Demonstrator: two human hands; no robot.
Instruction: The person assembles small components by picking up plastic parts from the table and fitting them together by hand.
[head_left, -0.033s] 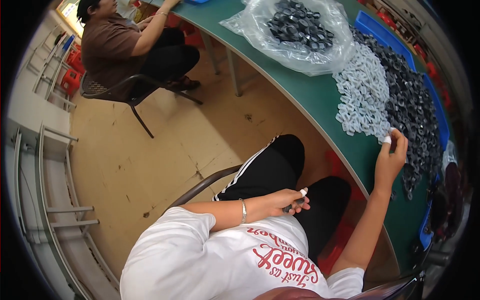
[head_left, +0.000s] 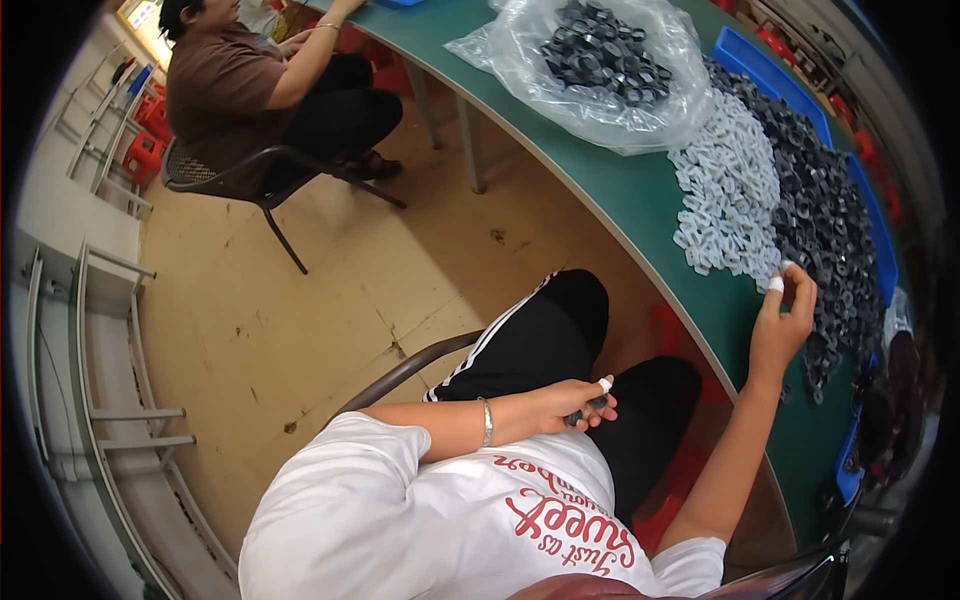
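My left hand rests over my lap, its fingers curled around small black plastic rings. At the near end of a heap of small pale grey plastic pieces, my right hand has its thumb and fingers bent close together. Whatever lies between those fingertips is too small to make out. White covers wrap some fingertips on both hands. Beside the pale heap, on its right, spreads a long heap of black plastic rings.
A clear plastic bag holding more black rings lies farther along the green table. Blue trays line the table's far side. Another person sits at the table at the upper left. Metal racks stand along the left wall.
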